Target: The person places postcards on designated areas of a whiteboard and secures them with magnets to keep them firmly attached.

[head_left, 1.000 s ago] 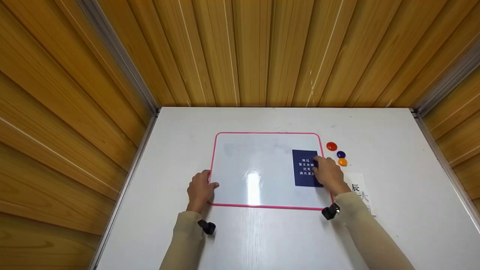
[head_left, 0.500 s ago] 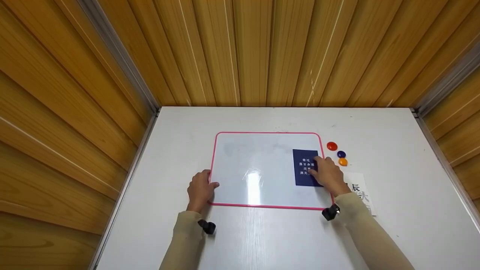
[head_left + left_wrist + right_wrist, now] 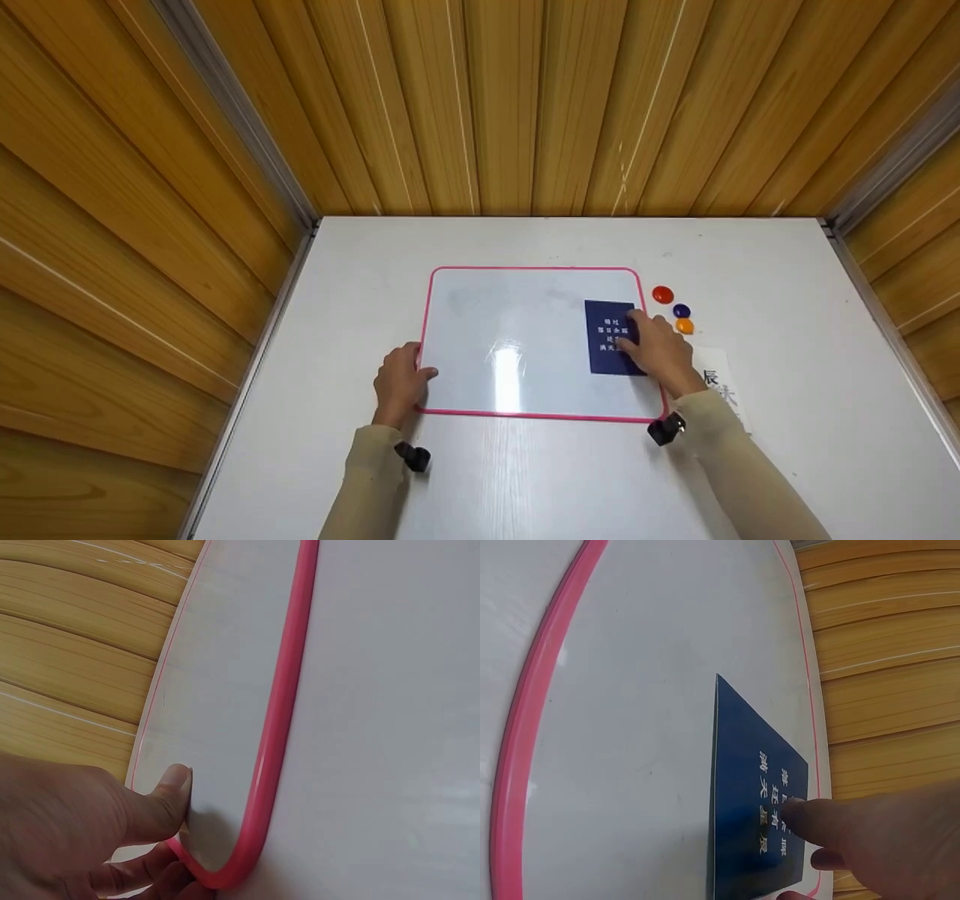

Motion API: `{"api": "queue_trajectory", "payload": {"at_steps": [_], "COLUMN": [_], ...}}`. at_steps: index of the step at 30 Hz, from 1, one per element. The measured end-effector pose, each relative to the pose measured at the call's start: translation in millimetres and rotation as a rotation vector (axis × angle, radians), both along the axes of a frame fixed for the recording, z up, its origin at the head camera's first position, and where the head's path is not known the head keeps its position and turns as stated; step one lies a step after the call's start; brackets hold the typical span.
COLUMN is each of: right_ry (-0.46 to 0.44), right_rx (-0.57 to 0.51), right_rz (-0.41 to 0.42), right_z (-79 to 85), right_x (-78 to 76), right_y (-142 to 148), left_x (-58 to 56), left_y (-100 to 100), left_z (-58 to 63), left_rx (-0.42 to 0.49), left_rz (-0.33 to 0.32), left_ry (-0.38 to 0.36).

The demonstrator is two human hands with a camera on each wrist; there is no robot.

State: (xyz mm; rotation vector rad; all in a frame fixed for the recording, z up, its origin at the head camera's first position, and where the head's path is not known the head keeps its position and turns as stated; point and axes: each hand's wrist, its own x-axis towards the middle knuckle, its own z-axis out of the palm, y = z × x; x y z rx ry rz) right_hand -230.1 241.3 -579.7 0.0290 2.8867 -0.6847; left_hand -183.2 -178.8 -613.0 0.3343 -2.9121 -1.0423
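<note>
At the near left corner of the whiteboard, left hand with thumb on the white surface and fingers curled outside at the pink rim, thus gripping the board by its edge. On the right part of the same board, right hand, touching the dark blue card with thumb on its face; forefinger apart from the thumb, near the upper right of the card. Other fingers of this hand mostly hidden; cannot tell whether pinching the card or only pressing upon it.

Dark blue card on the whiteboard, near the right side of the rim, upright to the wearer, with white Chinese characters in four lines, partly covered by the hand.

Outside the board, to the right, on the white table: a glossy red disc, then nearer a dark purple disc and just beside it an orange disc. Nearer still, a white sheet with black and grey characters, partly behind the right sleeve. Black wrist device at the left cuff, similar one at the right. Behind the table, wood-patterned wall.
</note>
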Motion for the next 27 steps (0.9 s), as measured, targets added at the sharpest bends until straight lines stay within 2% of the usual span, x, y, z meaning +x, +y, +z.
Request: {"api": "queue_trajectory", "payload": {"at_steps": [8, 15, 20, 27], "right_ry": [0.183, 0.291, 0.339, 0.323], "right_rx": [0.042, 0.095, 0.069, 0.035], "right_rz": [0.003, -0.002, -0.005, -0.035], "right_z": [7.8, 3.5, -2.8, -11.0], "right_x": [9.1, 17.2, 22.7, 26.0], "right_y": [13.5, 32.3, 45.8, 62.1], "left_x": [1.1, 2.1, 3.5, 2.7], "left_y": [-0.5, -1.8, -2.4, -1.7], "left_z": [0.3, -1.4, -1.4, -1.8], "left_rx": [0.01, 0.014, -0.003, -0.011], "left_rz": [-0.003, -0.015, -0.006, -0.01], "left_ry": [0.003, 0.007, 0.002, 0.008]}}
